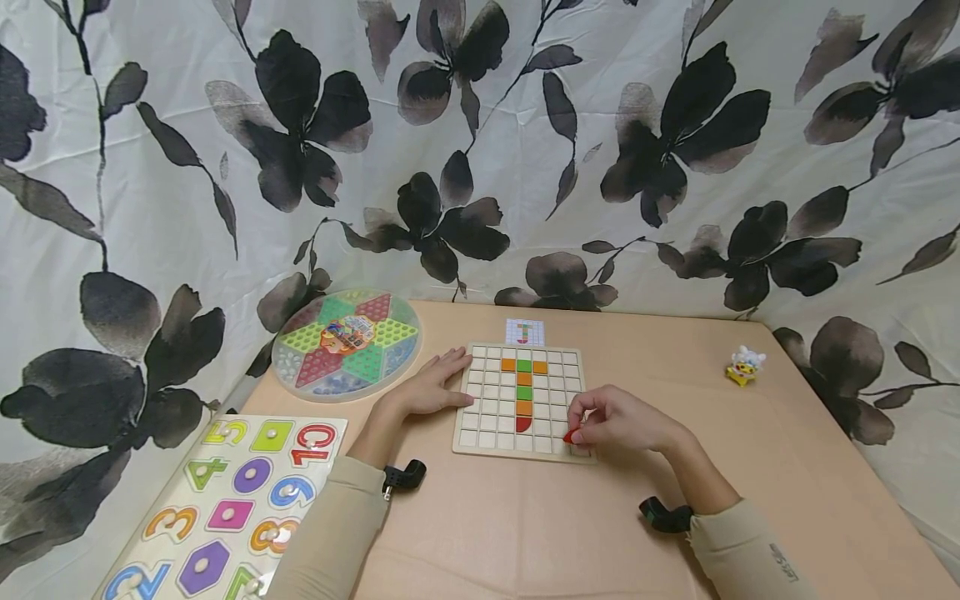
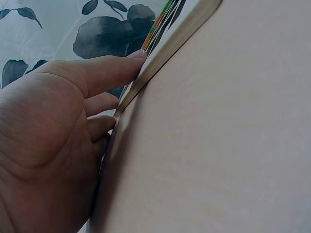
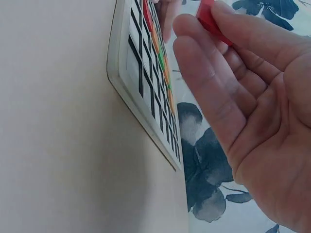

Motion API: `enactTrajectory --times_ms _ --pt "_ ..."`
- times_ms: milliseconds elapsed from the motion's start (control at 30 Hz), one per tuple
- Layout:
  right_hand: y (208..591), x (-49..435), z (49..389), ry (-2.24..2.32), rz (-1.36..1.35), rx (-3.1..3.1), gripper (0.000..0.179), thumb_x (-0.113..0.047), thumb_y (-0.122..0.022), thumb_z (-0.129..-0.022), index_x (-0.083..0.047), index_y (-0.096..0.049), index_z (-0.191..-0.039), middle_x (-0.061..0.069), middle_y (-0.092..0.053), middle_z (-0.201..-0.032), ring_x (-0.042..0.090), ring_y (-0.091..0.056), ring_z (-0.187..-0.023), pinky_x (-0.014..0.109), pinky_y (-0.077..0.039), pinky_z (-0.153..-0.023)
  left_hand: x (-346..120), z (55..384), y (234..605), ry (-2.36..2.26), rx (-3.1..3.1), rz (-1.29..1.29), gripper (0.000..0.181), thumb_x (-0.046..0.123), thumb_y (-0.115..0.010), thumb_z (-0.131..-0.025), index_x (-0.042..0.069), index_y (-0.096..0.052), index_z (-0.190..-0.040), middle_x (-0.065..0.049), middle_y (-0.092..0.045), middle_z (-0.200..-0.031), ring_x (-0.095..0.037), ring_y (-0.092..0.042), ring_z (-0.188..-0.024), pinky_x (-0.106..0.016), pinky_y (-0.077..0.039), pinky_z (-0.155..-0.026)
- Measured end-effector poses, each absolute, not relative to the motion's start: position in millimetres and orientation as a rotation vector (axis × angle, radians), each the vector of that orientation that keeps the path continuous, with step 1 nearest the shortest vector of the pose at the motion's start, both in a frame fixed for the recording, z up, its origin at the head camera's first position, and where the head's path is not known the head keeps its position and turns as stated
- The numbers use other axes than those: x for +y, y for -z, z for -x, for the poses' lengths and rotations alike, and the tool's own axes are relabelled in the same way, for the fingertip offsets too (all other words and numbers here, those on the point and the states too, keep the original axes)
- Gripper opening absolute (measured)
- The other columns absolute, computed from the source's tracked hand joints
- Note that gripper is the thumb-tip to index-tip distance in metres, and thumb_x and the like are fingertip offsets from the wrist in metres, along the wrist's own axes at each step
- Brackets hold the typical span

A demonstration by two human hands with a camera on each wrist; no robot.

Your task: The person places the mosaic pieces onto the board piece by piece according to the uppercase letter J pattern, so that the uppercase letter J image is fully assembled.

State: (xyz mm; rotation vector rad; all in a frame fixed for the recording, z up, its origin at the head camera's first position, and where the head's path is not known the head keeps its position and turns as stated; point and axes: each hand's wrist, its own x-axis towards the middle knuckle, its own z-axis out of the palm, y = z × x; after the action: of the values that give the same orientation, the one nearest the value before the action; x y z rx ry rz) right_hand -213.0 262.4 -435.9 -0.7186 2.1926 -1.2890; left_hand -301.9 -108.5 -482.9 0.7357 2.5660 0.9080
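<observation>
A wooden grid board (image 1: 480, 444) with white squares lies on the table. Orange and green square tiles (image 1: 524, 379) form a T shape on it, with a red round-cornered tile (image 1: 523, 424) at the bottom of the stem. My left hand (image 1: 433, 385) rests at the board's left edge, fingers extended; in the left wrist view its thumb (image 2: 114, 73) touches the rim. Over the board's lower right corner, my right hand (image 1: 626, 419) pinches a small red tile (image 3: 208, 19) between thumb and fingers. Just behind the board lies a small pattern card (image 1: 524, 332) showing a similar shape.
A round star-patterned game board (image 1: 347, 343) lies at the back left. Nearer on the left is a number-and-shape puzzle board (image 1: 255, 475). A small white and yellow toy figure (image 1: 744, 367) stands at the back right. Behind the table hangs a floral curtain (image 1: 555, 167).
</observation>
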Motion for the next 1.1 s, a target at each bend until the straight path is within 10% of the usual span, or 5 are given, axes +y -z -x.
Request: enactTrajectory --times_ms 300,1100 --pt "438 252 215 1.378 0.734 2.135 0.008 -0.007 -0.07 -0.098 0.0 -0.066 -0.1 0.031 -0.07 -0.089 0.05 -0.065 -0.078 0.026 -0.06 -0.071 -109 301 483 -0.904 2.569 -0.744 0.09 0.046 -0.074 -0.093 0.012 -0.031 -0.165 -0.008 -0.012 -0.176 -0.029 -0.004 -0.164 -0.046 0.0 -0.134" --pt "430 226 228 1.286 0.797 2.409 0.02 -0.005 -0.075 -0.094 -0.002 -0.073 -0.114 0.003 -0.075 -0.103 0.023 -0.065 -0.092 0.022 -0.059 -0.081 -108 300 483 -0.909 2.582 -0.743 0.089 0.047 -0.073 -0.093 0.012 -0.032 -0.164 -0.008 -0.012 -0.176 -0.03 -0.005 -0.164 -0.047 -0.001 -0.134"
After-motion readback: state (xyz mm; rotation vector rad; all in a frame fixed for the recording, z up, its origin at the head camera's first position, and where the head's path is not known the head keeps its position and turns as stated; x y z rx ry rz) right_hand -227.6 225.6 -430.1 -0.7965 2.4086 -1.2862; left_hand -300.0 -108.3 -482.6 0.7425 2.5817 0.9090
